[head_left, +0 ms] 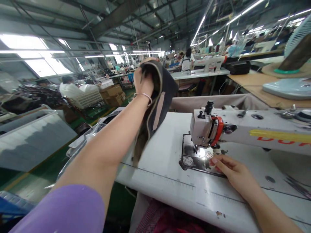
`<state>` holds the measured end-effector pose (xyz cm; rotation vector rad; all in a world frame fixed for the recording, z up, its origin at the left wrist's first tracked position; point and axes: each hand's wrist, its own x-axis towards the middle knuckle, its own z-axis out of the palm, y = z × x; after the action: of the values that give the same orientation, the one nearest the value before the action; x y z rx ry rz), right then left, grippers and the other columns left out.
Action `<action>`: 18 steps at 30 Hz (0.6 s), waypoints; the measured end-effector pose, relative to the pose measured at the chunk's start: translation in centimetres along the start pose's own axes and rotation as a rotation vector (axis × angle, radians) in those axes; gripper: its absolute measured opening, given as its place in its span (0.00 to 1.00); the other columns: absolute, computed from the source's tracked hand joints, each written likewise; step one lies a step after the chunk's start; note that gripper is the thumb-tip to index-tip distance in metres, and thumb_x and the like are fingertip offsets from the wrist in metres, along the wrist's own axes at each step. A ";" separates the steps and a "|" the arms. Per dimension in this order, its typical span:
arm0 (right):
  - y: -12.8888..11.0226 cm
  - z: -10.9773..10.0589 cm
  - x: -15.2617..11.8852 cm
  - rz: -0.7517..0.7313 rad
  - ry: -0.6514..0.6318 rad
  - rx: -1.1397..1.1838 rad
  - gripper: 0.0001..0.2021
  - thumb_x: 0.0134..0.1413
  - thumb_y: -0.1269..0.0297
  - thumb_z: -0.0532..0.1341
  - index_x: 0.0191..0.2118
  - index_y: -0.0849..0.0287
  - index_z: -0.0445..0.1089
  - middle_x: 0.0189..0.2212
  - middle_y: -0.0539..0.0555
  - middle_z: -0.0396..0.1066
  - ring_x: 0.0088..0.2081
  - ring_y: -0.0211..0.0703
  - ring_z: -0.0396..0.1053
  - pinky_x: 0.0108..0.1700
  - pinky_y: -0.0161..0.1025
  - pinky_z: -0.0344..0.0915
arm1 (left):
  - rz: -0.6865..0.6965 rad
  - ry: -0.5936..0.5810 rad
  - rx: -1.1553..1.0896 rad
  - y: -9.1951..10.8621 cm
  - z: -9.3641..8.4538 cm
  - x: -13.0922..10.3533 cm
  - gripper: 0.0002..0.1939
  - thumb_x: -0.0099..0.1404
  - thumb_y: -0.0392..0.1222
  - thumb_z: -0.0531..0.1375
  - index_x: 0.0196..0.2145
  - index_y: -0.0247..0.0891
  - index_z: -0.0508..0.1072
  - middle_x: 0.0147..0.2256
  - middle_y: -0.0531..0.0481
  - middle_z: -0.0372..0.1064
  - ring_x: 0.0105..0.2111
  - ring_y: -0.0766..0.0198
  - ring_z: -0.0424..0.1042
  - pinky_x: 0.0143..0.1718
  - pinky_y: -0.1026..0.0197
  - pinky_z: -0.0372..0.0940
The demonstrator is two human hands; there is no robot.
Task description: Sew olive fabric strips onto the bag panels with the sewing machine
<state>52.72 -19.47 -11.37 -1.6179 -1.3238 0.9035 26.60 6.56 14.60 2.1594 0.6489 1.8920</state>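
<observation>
My left hand (pixel 143 81) is raised over the left part of the white sewing table (pixel 160 152), its fingers closed on a dark fabric piece (pixel 165 94) with a light strip and pale edging. The piece hangs down, its lower end blurred above the table. Lower right, my right hand (pixel 225 166) is beside the metal needle plate (pixel 194 160) of the sewing machine (pixel 206 126). Its thumb and index finger are pressed together; a small reddish thing shows at their tips, too small to make out.
Scissors (pixel 297 186) lie at the table's right side. Behind the machine is a cloth-lined trough (pixel 218 100), with a wooden table (pixel 250 84) to the right. Plastic-wrapped material (pixel 85 142) lies at the left edge. A person (pixel 186 63) sits farther back.
</observation>
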 end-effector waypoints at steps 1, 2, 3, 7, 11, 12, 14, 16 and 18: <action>0.3 0.0 0.1 0.009 -0.007 0.011 0.21 0.54 0.42 0.58 0.40 0.55 0.74 0.38 0.54 0.74 0.37 0.48 0.69 0.42 0.43 0.67 | 0.030 -0.041 0.024 0.1 1.3 0.3 0.18 0.64 0.23 0.48 0.43 0.32 0.73 0.49 0.51 0.70 0.54 0.65 0.66 0.62 0.58 0.55; 0.6 0.1 0.2 0.015 -0.014 0.025 0.21 0.54 0.43 0.58 0.40 0.55 0.74 0.38 0.54 0.74 0.38 0.49 0.69 0.42 0.43 0.67 | 0.044 -0.118 0.051 0.3 2.4 -0.1 0.17 0.64 0.24 0.49 0.44 0.33 0.73 0.50 0.51 0.70 0.55 0.66 0.65 0.61 0.60 0.55; 0.8 0.1 0.3 0.017 -0.021 0.038 0.20 0.54 0.43 0.59 0.40 0.55 0.74 0.38 0.54 0.74 0.39 0.49 0.70 0.43 0.43 0.67 | 0.041 -0.232 0.088 0.5 3.5 -1.2 0.16 0.64 0.26 0.50 0.45 0.34 0.73 0.52 0.50 0.70 0.55 0.66 0.65 0.60 0.61 0.57; 0.9 0.2 0.4 -0.026 -0.031 0.046 0.20 0.54 0.43 0.58 0.37 0.55 0.74 0.36 0.53 0.75 0.39 0.48 0.70 0.43 0.41 0.67 | -0.039 -0.731 0.323 1.1 5.6 -10.4 0.30 0.58 0.30 0.59 0.59 0.34 0.63 0.54 0.43 0.68 0.51 0.61 0.69 0.53 0.60 0.64; 0.2 0.1 0.0 -0.074 -0.066 -0.111 0.19 0.56 0.42 0.56 0.38 0.53 0.73 0.35 0.51 0.75 0.39 0.48 0.70 0.43 0.42 0.65 | -0.082 -0.854 0.551 1.4 4.4 -20.3 0.40 0.57 0.36 0.62 0.65 0.31 0.53 0.61 0.32 0.55 0.58 0.44 0.60 0.58 0.43 0.58; 0.1 0.1 0.0 -0.068 -0.075 -0.153 0.19 0.56 0.42 0.56 0.38 0.52 0.73 0.35 0.51 0.75 0.39 0.49 0.71 0.44 0.42 0.65 | -0.091 -0.885 0.593 1.3 3.9 -21.9 0.37 0.60 0.37 0.60 0.65 0.32 0.54 0.60 0.31 0.56 0.57 0.43 0.61 0.56 0.42 0.59; -0.1 0.3 -0.1 -0.056 -0.082 -0.212 0.19 0.55 0.41 0.56 0.38 0.50 0.73 0.35 0.50 0.76 0.40 0.50 0.71 0.45 0.43 0.65 | -0.102 -0.975 0.644 0.4 3.4 -23.6 0.29 0.65 0.40 0.55 0.63 0.37 0.59 0.55 0.34 0.61 0.52 0.47 0.66 0.53 0.46 0.62; -0.1 0.4 0.0 -0.059 -0.085 -0.243 0.19 0.54 0.41 0.56 0.38 0.49 0.74 0.35 0.50 0.76 0.40 0.51 0.72 0.45 0.44 0.65 | -0.101 -1.071 0.665 -1.2 3.3 -23.2 0.23 0.67 0.41 0.53 0.60 0.42 0.65 0.52 0.39 0.64 0.50 0.52 0.68 0.53 0.50 0.63; 0.2 0.4 0.2 -0.066 -0.080 -0.262 0.19 0.53 0.40 0.57 0.38 0.48 0.74 0.36 0.50 0.77 0.41 0.53 0.72 0.46 0.46 0.66 | -0.108 -1.116 0.696 -3.2 3.7 -21.5 0.22 0.67 0.39 0.53 0.59 0.45 0.66 0.54 0.41 0.65 0.55 0.51 0.65 0.57 0.47 0.59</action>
<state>52.47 -19.18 -11.73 -1.7380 -1.5960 0.7875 27.73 0.27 -6.44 2.9424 1.1565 0.1618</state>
